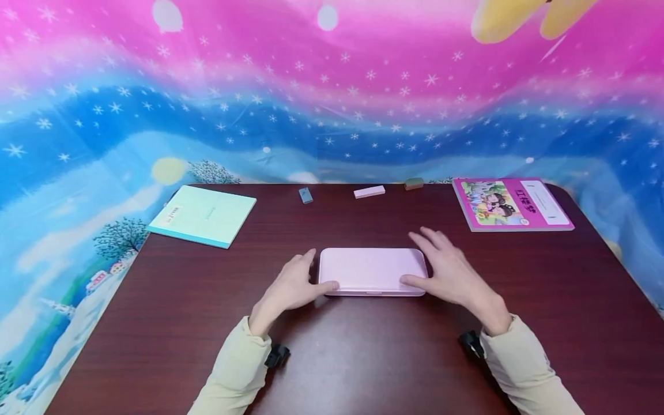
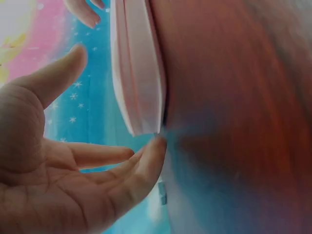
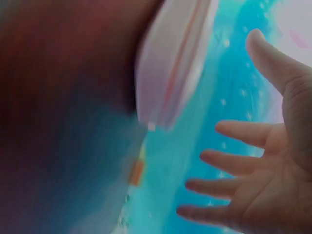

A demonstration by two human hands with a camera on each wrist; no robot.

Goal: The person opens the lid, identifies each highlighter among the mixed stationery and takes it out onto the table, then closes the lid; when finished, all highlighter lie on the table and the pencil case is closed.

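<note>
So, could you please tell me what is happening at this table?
A person has the left hand and right hand at opposite ends of a closed pink case on the table. The right hand, fingers spread, is not touching it; for the left hand, I cannot tell. A notebook, book and three small blocks lie farther back.

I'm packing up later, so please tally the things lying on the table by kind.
Books: 2, mint-green book and magenta book
Small blocks, perhaps erasers: 3, blue block, pale pink block, brown-green block
Flat cases: 1, pink case
Total: 6
</note>
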